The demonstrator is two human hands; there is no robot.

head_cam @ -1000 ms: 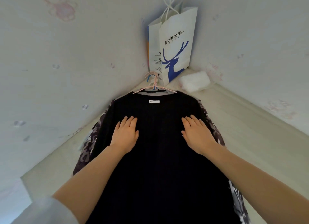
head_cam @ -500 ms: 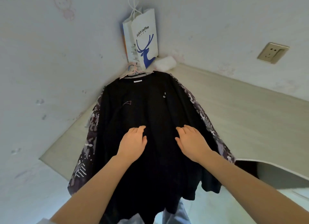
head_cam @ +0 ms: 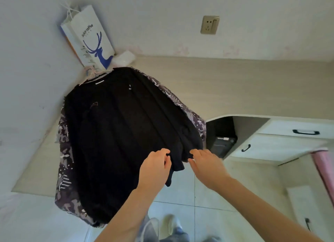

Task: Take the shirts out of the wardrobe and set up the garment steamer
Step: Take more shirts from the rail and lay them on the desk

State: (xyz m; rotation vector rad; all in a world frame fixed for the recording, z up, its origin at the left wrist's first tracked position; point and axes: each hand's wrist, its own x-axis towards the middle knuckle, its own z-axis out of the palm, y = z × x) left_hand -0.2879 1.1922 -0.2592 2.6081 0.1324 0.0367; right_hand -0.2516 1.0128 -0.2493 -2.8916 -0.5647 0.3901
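Both our hands pinch the black shirt's hem — left hand (head_cam: 155,167) and right hand (head_cam: 206,166) close together, fingers clamped on the cloth at its lower right corner. That black shirt (head_cam: 122,133) lies on the bench (head_cam: 244,86), over a patterned shirt (head_cam: 65,169). Its long axis runs away from us, collar and hanger (head_cam: 92,73) pointing toward the paper bag (head_cam: 90,37) in the corner — neither hand is clearly nearer.

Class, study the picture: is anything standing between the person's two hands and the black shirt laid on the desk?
Nothing visible does. The left hand and right hand already pinch the black shirt at its lower edge; nothing lies on top of it.
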